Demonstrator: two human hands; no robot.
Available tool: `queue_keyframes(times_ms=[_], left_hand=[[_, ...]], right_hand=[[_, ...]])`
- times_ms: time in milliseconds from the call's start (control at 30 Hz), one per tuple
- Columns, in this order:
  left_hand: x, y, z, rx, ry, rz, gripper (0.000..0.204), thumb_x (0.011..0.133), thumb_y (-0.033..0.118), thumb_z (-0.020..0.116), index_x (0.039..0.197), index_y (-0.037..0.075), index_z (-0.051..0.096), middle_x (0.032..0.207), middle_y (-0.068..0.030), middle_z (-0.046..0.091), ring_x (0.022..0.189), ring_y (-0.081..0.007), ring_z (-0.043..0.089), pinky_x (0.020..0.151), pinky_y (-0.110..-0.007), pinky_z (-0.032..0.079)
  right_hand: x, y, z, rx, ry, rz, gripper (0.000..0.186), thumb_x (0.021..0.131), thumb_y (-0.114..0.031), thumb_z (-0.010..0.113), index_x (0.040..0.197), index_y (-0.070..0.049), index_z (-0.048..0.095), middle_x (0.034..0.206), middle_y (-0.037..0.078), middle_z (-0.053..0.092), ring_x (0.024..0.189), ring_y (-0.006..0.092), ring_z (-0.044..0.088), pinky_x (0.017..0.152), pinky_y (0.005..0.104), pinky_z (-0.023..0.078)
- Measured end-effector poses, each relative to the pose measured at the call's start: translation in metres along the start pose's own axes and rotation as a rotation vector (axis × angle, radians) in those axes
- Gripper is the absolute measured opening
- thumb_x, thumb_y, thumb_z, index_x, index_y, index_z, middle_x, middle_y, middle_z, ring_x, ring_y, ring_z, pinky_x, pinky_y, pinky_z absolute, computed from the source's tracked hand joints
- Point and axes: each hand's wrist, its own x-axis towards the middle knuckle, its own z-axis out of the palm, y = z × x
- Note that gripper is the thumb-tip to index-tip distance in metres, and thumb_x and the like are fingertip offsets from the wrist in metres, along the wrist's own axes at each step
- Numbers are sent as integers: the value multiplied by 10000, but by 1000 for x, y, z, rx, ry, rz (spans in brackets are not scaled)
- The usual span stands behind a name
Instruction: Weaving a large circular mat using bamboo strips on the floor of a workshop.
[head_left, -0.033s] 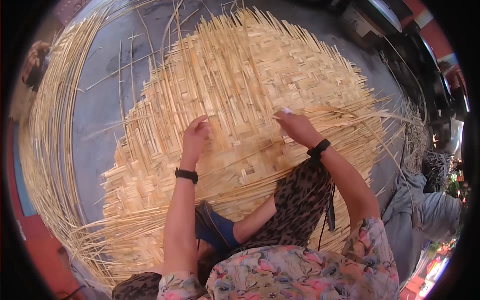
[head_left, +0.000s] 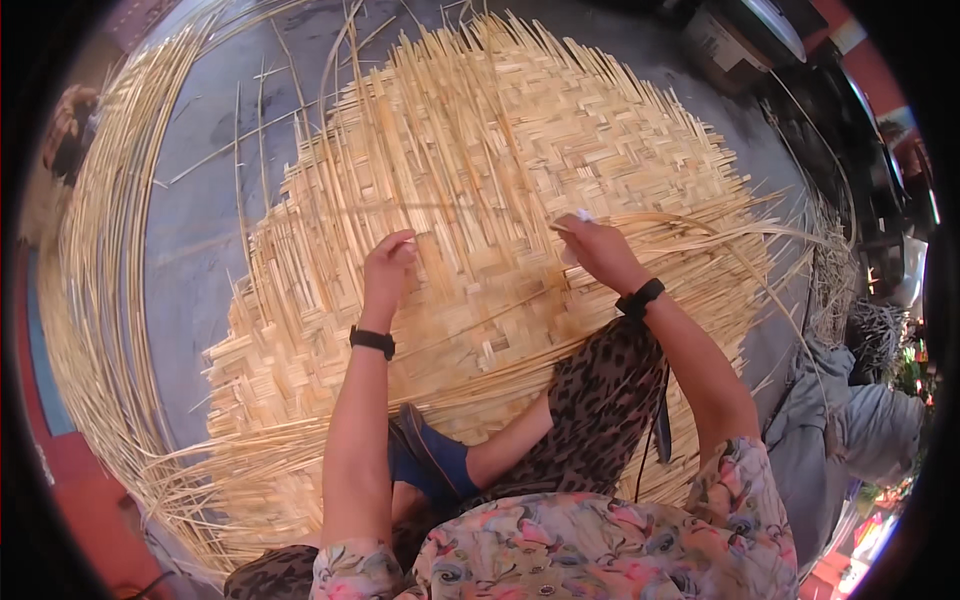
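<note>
A large woven mat of pale, flat bamboo strips (head_left: 590, 150) spreads before me, its far edge ending in loose strip ends. Over its middle, my left hand (head_left: 388, 272) is closed, with thumb and finger pinched; what they hold, if anything, is too fine and blurred to make out. My right hand (head_left: 604, 252) pinches a thin bamboo strip at the fingertips. White material (head_left: 584, 215) shows at its fingers. Long loose strips (head_left: 690, 228) run past that hand to the right. Between the hands, lengthwise strips lie side by side in the weave.
A bundle of long strips (head_left: 115, 230) curves along the left. More loose strips (head_left: 262, 425) cross the near part of the mat. My foot in a blue shoe (head_left: 435, 455) rests on the mat. Grey cloth (head_left: 850, 420) and dark objects (head_left: 860, 150) stand at the right.
Both hands have shifted only slightly. A faint blurred strip near my left hand appears at a different place over the mat.
</note>
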Motion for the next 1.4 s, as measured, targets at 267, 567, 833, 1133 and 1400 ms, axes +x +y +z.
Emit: queue_keyframes(times_ms=[267, 567, 833, 1133, 1400], left_hand=[[67, -17, 63, 222, -153, -111, 205, 941, 156, 636, 1069, 16, 713, 826, 10, 634, 673, -74, 530, 639, -229, 455], [106, 14, 112, 1164, 81, 10, 301, 853, 315, 667, 843, 17, 710, 857, -225, 688, 846, -385, 674, 720, -474, 524], [92, -48, 113, 282, 73, -309, 366, 839, 201, 702, 1098, -19, 566, 913, -153, 666, 863, -295, 662, 737, -406, 528], [94, -25, 95, 69, -312, -224, 414, 868, 148, 717, 1217, -46, 606, 962, -85, 668, 787, -140, 606, 697, -286, 504], [37, -36, 110, 308, -28, 136, 435, 865, 183, 724, 1229, -22, 606, 992, -186, 710, 935, -310, 676, 825, -374, 506]], right_hand=[[48, 54, 35, 107, 32, 327, 236, 941, -351, 589, 1048, -153, 658, 880, 136, 692, 852, 345, 655, 710, 447, 514], [111, 76, 84, 90, 62, 300, 284, 858, -306, 664, 1004, -64, 644, 887, 162, 682, 858, 377, 647, 741, 471, 503], [60, 81, 82, 197, 122, 340, 313, 790, -268, 782, 968, -62, 627, 854, 170, 667, 781, 356, 655, 688, 422, 518], [76, 58, 48, 443, 53, 393, 218, 822, -164, 764, 904, -29, 614, 734, 69, 614, 714, 193, 621, 678, 365, 507], [47, 48, 72, 25, 240, 414, 269, 809, -159, 741, 1002, -78, 572, 900, 157, 654, 867, 367, 637, 755, 437, 498]])
